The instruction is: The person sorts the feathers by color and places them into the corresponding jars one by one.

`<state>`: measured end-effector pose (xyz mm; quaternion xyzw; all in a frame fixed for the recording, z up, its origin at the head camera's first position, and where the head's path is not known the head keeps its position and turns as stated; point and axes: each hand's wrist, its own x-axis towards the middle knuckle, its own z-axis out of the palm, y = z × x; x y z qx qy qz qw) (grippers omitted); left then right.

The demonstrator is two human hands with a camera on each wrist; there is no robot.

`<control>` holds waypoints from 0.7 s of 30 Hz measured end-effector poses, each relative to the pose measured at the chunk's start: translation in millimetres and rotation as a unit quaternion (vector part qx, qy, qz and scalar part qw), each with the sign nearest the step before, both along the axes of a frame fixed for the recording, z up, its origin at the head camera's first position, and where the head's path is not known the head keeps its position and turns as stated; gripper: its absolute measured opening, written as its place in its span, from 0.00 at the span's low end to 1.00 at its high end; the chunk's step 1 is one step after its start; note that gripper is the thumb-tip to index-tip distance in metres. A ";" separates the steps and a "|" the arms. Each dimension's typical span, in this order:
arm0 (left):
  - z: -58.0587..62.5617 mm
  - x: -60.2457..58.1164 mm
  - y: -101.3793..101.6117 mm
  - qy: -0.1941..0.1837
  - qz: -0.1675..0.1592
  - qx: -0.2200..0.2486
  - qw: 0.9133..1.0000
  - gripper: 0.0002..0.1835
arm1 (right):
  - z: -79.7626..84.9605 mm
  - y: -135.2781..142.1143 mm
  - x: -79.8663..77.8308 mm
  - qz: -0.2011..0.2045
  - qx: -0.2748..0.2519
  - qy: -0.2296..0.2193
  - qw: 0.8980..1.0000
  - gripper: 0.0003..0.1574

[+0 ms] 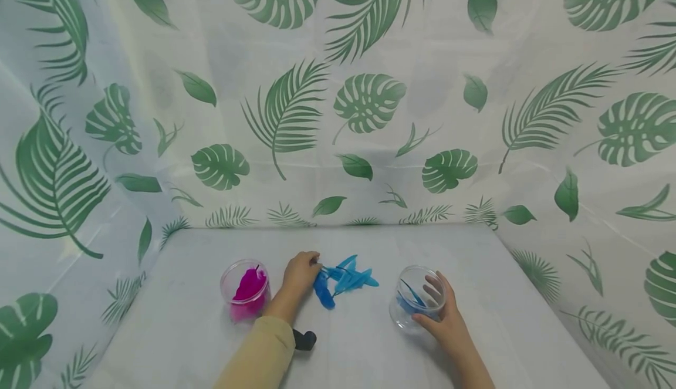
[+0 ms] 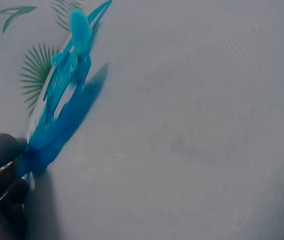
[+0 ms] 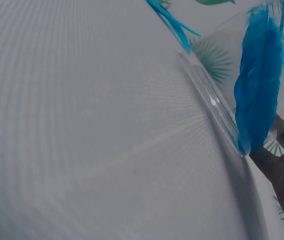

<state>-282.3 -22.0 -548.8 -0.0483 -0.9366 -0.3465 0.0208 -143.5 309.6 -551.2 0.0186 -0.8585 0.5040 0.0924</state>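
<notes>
Several blue feathers lie in a loose pile on the table. At the pile's left edge my left hand pinches a darker blue feather between thumb and fingers; the fingertips are partly hidden in the head view. To the right, my right hand holds a clear round jar, thumb at the near side and fingers around the far right side. Inside that jar stands a blue feather, seen through the wall in the right wrist view.
A second clear jar with magenta feathers stands left of the left forearm. A black curved object shows beside the left sleeve. The white table is bounded by leaf-patterned sheeting at the back and sides.
</notes>
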 end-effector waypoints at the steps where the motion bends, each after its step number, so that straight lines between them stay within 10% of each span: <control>1: -1.1 0.0 -0.2 0.002 -0.002 -0.001 1.000 0.15 | -0.2 -0.1 -0.2 0.000 0.002 -0.001 1.000 0.74; 21: -1.4 0.2 -16.0 0.003 0.028 0.111 0.993 0.10 | 1.6 0.8 -0.3 0.007 -0.004 0.001 1.000 0.73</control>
